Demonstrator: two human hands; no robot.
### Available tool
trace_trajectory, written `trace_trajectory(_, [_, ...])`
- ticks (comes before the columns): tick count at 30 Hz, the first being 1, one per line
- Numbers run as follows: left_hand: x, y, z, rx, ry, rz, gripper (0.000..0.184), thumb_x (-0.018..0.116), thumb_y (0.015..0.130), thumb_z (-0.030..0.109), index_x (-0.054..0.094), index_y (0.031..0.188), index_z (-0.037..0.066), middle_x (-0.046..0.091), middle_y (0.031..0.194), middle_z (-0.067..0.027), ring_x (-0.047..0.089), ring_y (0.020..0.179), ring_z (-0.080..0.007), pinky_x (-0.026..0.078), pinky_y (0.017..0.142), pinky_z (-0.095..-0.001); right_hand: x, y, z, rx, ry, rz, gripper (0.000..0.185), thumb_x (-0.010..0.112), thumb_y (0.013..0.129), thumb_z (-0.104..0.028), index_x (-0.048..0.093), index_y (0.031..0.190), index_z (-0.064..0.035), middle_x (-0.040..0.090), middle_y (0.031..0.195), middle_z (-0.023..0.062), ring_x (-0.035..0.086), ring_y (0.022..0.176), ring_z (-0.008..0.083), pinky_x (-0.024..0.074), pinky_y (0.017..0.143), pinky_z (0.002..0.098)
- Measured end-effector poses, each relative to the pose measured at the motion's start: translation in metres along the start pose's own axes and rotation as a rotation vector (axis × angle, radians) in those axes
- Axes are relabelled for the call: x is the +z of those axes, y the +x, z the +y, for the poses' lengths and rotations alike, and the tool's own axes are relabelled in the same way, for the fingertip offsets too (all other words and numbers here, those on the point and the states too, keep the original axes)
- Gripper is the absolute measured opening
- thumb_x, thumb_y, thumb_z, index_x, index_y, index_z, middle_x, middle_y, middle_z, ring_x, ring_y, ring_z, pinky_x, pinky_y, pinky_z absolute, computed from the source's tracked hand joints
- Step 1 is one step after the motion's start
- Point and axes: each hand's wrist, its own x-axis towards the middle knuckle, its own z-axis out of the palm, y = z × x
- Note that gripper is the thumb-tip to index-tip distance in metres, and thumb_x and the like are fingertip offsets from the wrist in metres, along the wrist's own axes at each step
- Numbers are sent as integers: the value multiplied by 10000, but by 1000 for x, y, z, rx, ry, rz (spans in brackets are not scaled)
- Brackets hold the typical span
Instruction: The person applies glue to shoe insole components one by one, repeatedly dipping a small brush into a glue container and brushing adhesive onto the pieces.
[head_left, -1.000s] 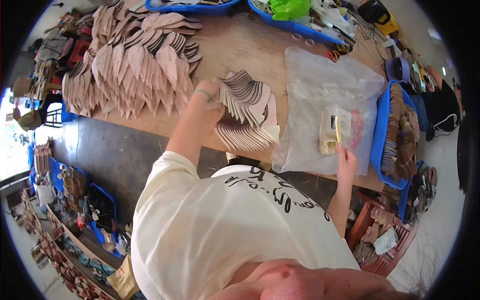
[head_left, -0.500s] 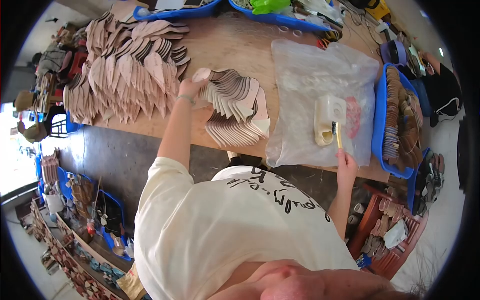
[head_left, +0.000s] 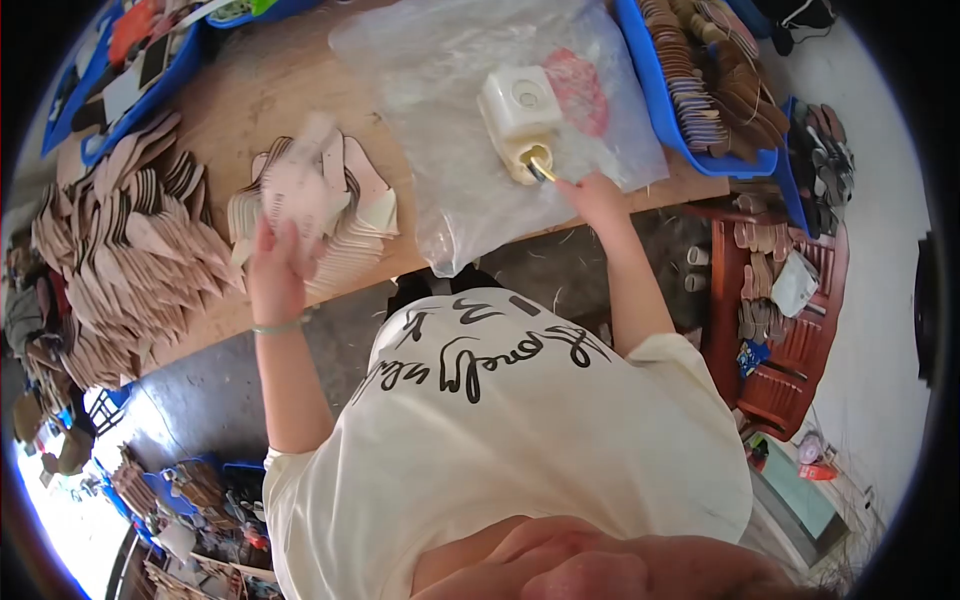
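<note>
My left hand (head_left: 278, 280) is closed on a pale pink insole (head_left: 298, 195), raised over the table and smeared by motion. Behind it lies a fanned stack of similar insoles (head_left: 365, 215) with dark edges. A larger pile of insoles (head_left: 140, 265) spreads to the left. Between the fingers of my right hand (head_left: 600, 203) is a small brush (head_left: 545, 172) with a yellow handle. Its head is at the mouth of a cream plastic container (head_left: 520, 100), which lies on its side; the bristles are partly hidden there.
Clear plastic sheeting (head_left: 430, 110) with a pink patch (head_left: 580, 95) covers part of the wooden table (head_left: 270, 85). At right stands a blue tray (head_left: 650, 90) packed with brown shoe parts. More blue trays (head_left: 165, 75) sit at the back left. A red wooden bench (head_left: 795, 350) holds footwear pieces.
My left hand has lifted an insole off the stack and drawn it nearer my body. My right hand has brought the brush to the container's mouth. The camera view has turned.
</note>
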Motion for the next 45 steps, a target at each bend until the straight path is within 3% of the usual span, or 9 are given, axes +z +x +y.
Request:
trace_trajectory(5, [54, -19, -49, -198, -39, 40, 346, 498, 958, 155, 440, 1296, 109, 601, 1040, -10, 557, 726, -85, 366, 470, -161, 13, 31, -6, -25, -76, 14, 504, 601, 820, -478, 683, 774, 17, 655, 797, 235, 640, 813, 388, 493, 724, 461])
trace_trajectory(8, [75, -20, -64, -292, 9, -82, 343, 503, 953, 162, 448, 1291, 132, 596, 1052, 10, 557, 760, -67, 417, 514, -168, -3, 30, -17, -37, -141, -54, 470, 607, 825, -462, 693, 828, 0, 667, 863, 216, 641, 868, 373, 502, 754, 451])
trace_trajectory(10, [86, -18, -75, -342, 78, -20, 339, 501, 953, 171, 453, 1287, 156, 592, 1060, 36, 559, 810, -53, 475, 602, -178, -21, 23, -25, -51, -200, -138, 451, 613, 832, -449, 696, 882, -9, 676, 917, 194, 644, 898, 354, 506, 758, 438])
trace_trajectory(12, [90, -12, -92, -365, 90, -13, 338, 499, 953, 178, 452, 1288, 167, 591, 1062, 44, 558, 834, -51, 495, 647, -185, -22, 26, -23, -51, -173, -122, 451, 619, 819, -457, 698, 827, -13, 672, 851, 189, 645, 844, 357, 502, 727, 441])
trace_trajectory(19, [114, 10, -118, -234, 2, 60, 269, 469, 953, 145, 447, 1214, 85, 588, 962, -39, 537, 613, -99, 349, 440, -179, -18, 8, 7, -82, -136, -68, 428, 617, 818, -450, 690, 742, -35, 648, 764, 190, 633, 749, 348, 479, 656, 450])
trace_trajectory(25, [124, 8, -131, -218, -74, 98, 264, 451, 951, 126, 431, 1211, 83, 585, 962, -61, 527, 615, -123, 349, 437, -189, 16, 9, 22, -112, -81, 60, 463, 593, 831, -452, 658, 698, -13, 619, 691, 196, 615, 706, 376, 461, 636, 466])
trace_trajectory(28, [131, -2, -125, -281, -101, 142, 263, 441, 952, 123, 430, 1213, 89, 581, 976, -69, 529, 630, -134, 346, 439, -198, -8, -16, 21, -98, -94, -38, 454, 574, 859, -452, 665, 747, -22, 637, 726, 174, 630, 728, 364, 469, 642, 470])
trace_trajectory(35, [120, 3, -147, -441, -237, 199, 209, 418, 956, 120, 424, 1163, 91, 566, 949, -83, 516, 624, -166, 352, 450, -237, -1, -53, -17, -256, 484, -164, 415, 648, 841, -404, 637, 728, -5, 529, 586, 167, 494, 521, 318, 399, 521, 377])
trace_trajectory(45, [105, -3, -159, -542, -355, 182, 167, 416, 974, 140, 418, 1141, 120, 550, 977, -66, 494, 652, -187, 348, 474, -246, 48, -61, -43, -464, 392, -156, 400, 646, 838, -421, 652, 703, -45, 558, 587, 133, 553, 555, 329, 412, 520, 396])
